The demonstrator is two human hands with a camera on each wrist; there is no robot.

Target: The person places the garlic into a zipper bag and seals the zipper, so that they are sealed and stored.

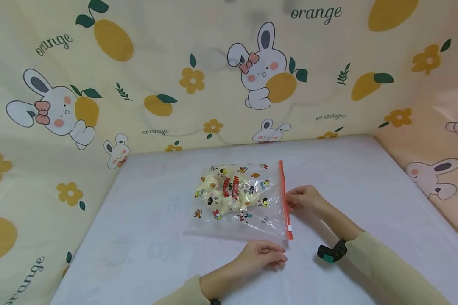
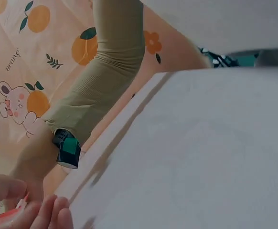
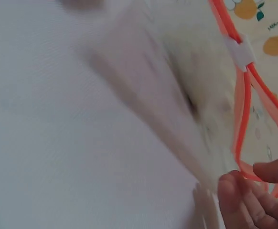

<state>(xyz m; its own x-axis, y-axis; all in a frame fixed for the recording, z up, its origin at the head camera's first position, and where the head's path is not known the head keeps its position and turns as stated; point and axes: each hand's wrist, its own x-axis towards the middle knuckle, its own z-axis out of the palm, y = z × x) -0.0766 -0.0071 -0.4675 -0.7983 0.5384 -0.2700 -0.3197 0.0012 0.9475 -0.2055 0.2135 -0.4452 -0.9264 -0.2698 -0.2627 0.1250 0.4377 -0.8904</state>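
Observation:
A clear zip bag (image 1: pixel 252 212) printed with cartoon characters lies on the table with pale, rounded contents (image 1: pixel 210 184) inside; what they are is hard to tell. Its red zip edge (image 1: pixel 283 190) faces right. My right hand (image 1: pixel 307 199) pinches that edge near its middle. In the right wrist view, the red strips (image 3: pixel 246 109) part between the white slider (image 3: pixel 241 52) and my right fingers (image 3: pixel 232 191). My left hand (image 1: pixel 259 256) rests in front of the bag's near right corner, fingers loosely bent, apart from the bag in the head view.
The bag lies on a white-covered table (image 1: pixel 145 237). Behind and beside it hangs a cream cloth (image 1: pixel 213 38) printed with rabbits and oranges. A black and green wrist device (image 1: pixel 332 252) sits on my right wrist.

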